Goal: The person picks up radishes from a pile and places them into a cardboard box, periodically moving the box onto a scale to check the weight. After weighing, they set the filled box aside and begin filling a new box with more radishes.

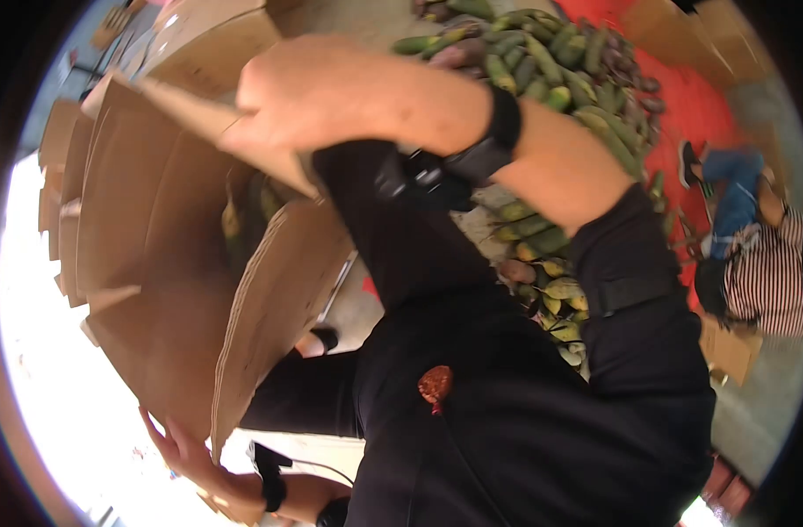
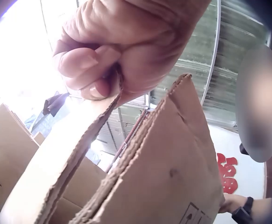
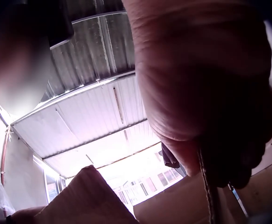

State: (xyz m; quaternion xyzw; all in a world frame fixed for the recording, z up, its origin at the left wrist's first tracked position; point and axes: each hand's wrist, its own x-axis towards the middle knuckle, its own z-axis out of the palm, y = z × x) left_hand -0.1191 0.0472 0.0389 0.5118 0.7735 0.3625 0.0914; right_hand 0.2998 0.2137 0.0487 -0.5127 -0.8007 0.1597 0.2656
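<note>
An open cardboard box (image 1: 147,246) is tilted at the left of the head view, with a few green and yellow vegetables (image 1: 233,220) partly visible inside. My right hand (image 1: 305,97) grips the upper edge of the box. In the right wrist view that hand (image 3: 206,88) is dark, its fingers wrapped over a flap (image 3: 215,205). At the box's lower corner is my left hand (image 1: 190,457). The left wrist view shows this hand (image 2: 112,51) with curled fingers pinching a flap edge (image 2: 66,168). Beside that flap stands a box wall (image 2: 159,172) with printed arrow marks.
A heap of green, yellow and purplish vegetables (image 1: 550,61) covers the floor beyond my right arm, partly on a red sheet (image 1: 700,105). A person in a striped top (image 1: 766,272) is at the right. More cardboard boxes (image 1: 208,44) stand at the top left.
</note>
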